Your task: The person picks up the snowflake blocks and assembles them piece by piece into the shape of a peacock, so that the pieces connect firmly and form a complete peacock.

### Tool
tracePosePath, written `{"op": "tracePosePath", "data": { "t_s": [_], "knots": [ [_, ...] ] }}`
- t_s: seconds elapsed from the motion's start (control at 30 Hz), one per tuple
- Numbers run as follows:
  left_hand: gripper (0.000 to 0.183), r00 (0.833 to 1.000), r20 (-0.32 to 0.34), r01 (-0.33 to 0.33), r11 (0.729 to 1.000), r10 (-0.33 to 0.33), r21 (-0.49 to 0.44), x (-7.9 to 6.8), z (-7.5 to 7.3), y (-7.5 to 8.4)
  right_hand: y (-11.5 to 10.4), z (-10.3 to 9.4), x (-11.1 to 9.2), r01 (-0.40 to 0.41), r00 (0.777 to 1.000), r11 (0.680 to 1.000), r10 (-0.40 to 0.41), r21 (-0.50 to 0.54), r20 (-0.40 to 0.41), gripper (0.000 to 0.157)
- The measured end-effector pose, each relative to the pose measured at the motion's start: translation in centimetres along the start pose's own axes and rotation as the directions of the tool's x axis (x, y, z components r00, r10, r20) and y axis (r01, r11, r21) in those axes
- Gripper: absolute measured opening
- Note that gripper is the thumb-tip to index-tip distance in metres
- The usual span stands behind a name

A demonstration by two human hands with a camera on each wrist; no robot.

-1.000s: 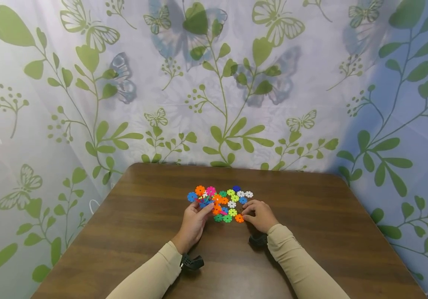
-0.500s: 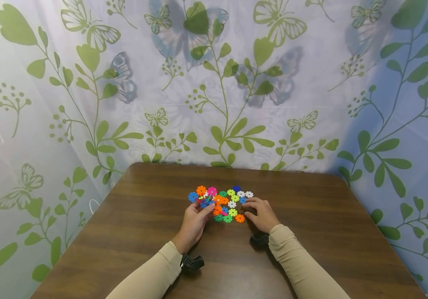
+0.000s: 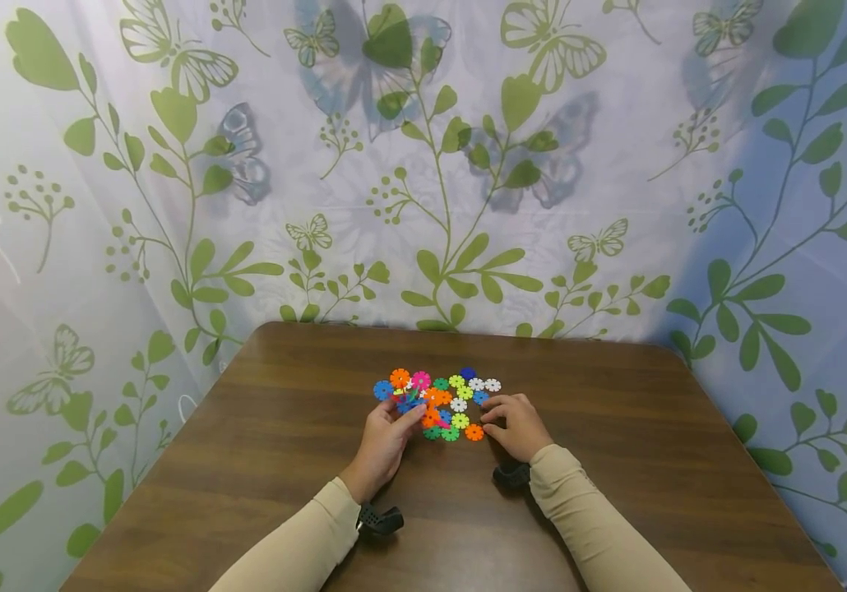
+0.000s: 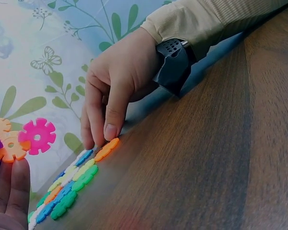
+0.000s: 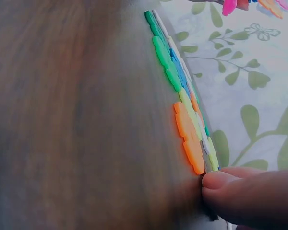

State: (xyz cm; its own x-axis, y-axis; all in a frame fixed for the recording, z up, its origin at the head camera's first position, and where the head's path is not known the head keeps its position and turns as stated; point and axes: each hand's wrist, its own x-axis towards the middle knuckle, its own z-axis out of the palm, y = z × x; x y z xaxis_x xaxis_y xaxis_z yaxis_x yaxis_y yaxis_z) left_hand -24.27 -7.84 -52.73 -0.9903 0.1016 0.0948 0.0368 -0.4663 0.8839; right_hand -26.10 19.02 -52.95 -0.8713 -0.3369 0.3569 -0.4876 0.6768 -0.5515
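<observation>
In the head view my left hand (image 3: pixel 386 444) holds a cluster of joined notched plastic discs (image 3: pixel 400 379) above the table, in orange, pink, blue and other colours. The left wrist view shows a pink disc (image 4: pixel 37 136) of this cluster beyond my left fingertips. My right hand (image 3: pixel 516 426) reaches down at the right side of loose discs lying flat, thumb and fingers bent and apart. Its thumb is close beside an orange disc (image 3: pixel 474 432). In the right wrist view a dark edge (image 5: pixel 211 213) shows under the thumb; I cannot tell whether it is a disc.
Several loose discs, among them a yellow disc (image 3: pixel 460 420), a white disc (image 3: pixel 459 404) and a green disc (image 3: pixel 451 432), lie close together on the brown wooden table (image 3: pixel 283 460). A leaf-and-butterfly patterned curtain (image 3: pixel 423 164) hangs behind it. Each wrist bears a black camera mount (image 3: pixel 381 520).
The held cluster has shifted very slightly to the right in the head view. My right fingers have moved only slightly beside the loose discs; the orange disc stays on the table.
</observation>
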Motion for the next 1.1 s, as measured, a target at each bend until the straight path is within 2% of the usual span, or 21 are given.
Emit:
{"op": "tracePosePath", "data": {
  "t_s": [0.23, 0.4, 0.5, 0.6, 0.77, 0.93, 1.1],
  "knots": [
    [0.051, 1.0, 0.013, 0.012, 1.0, -0.012, 0.013, -0.1, 0.0, 0.1, 0.0, -0.1, 0.1, -0.036, 0.999, 0.998, 0.036, 0.056, 0.009, 0.011],
    [0.049, 0.999, 0.017, 0.027, 1.0, -0.027, -0.004, -0.1, 0.1, 0.2, 0.0, 0.0, 0.1, -0.081, 0.995, 0.99, 0.087, 0.115, -0.051, 0.015],
    [0.047, 0.999, 0.017, 0.033, 0.999, -0.033, -0.013, -0.1, 0.1, 0.1, -0.1, 0.1, 0.2, -0.077, 0.991, 0.981, 0.095, 0.177, -0.095, 0.014],
    [0.046, 0.999, 0.018, 0.036, 0.999, -0.036, -0.02, 0.0, 0.1, 0.0, -0.5, 0.0, 0.4, -0.05, 0.992, 0.947, 0.085, 0.318, -0.096, 0.018],
    [0.046, 0.999, 0.024, 0.04, 0.999, -0.04, -0.023, -0.1, 0.1, 0.1, -2.2, -0.6, 0.6, -0.036, 0.996, 0.848, 0.07, 0.529, -0.046, 0.026],
    [0.049, 0.998, 0.061, 0.033, 0.999, -0.032, -0.013, -0.2, 0.0, 0.1, -3.4, -0.3, 0.6, -0.041, 0.999, 0.774, 0.054, 0.631, -0.001, 0.024],
    [0.053, 0.994, 0.108, 0.019, 1.0, -0.018, -0.006, -0.2, -0.1, 0.0, -4.2, 0.1, 0.6, -0.015, 1.0, 0.748, -0.001, 0.664, 0.025, 0.024]
  ]
}}
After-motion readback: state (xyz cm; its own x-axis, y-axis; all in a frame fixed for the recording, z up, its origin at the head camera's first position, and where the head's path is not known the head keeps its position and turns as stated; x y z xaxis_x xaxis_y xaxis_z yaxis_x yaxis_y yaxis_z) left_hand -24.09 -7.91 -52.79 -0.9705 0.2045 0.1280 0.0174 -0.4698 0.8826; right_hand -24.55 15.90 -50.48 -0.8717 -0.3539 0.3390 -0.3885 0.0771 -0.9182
